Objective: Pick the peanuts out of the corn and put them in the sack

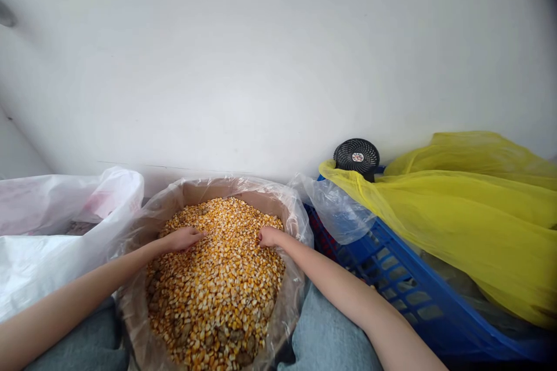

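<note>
Corn [221, 281] partly beyond bottom edge

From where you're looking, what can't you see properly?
All in the head view:
- Left hand and right hand: curled, hiding anything held.
- Corn: the top layer hides what's underneath.
- Basket: yellow cloth hides much inside.
- White bag: cut off by the left edge.

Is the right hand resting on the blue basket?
No, the right hand is at the corn kernels, to the left of the blue basket.

We're in what looks like a storeroom: corn [230, 278], a sack [43, 261] and a crate [429, 281] by a white wall [243, 69].
</note>
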Action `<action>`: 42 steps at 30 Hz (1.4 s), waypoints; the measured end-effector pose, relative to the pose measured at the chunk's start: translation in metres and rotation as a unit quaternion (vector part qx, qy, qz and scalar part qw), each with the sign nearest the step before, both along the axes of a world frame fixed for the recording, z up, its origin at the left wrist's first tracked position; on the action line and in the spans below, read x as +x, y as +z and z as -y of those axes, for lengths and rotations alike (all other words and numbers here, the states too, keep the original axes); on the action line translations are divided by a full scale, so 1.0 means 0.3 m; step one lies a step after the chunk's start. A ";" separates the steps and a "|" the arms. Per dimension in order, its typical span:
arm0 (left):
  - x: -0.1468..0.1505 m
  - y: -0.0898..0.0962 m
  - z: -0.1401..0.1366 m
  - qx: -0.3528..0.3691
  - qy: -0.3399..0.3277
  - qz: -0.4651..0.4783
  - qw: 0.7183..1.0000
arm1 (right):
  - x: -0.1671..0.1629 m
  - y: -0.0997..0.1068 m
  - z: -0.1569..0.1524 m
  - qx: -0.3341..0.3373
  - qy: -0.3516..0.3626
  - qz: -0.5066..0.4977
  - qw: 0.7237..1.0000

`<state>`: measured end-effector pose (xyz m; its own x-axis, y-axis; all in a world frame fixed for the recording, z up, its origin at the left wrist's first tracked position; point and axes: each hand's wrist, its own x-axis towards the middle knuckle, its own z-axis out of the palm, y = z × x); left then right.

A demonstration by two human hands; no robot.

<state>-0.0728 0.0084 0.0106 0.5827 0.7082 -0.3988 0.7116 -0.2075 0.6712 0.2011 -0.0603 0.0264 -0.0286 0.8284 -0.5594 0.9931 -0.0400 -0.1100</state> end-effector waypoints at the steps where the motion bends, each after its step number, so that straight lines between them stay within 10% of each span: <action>1: 0.000 -0.002 0.003 -0.002 -0.004 0.001 1.000 | 0.000 -0.004 0.000 -0.023 0.001 -0.002 1.000; 6: 0.001 -0.008 0.012 -0.016 -0.017 0.010 1.000 | -0.010 -0.014 -0.003 -0.089 0.007 -0.009 0.996; 17: 0.001 -0.016 -0.021 -0.025 0.069 0.036 0.997 | 0.012 0.026 -0.010 0.044 -0.084 -0.143 0.985; 33: -0.001 0.059 -0.023 0.034 0.230 0.038 0.972 | 0.011 0.074 -0.038 0.114 -0.189 -0.467 0.856; 42: 0.038 0.154 -0.197 0.151 0.194 -0.074 0.967 | -0.138 0.089 -0.151 0.175 -0.107 -0.387 0.899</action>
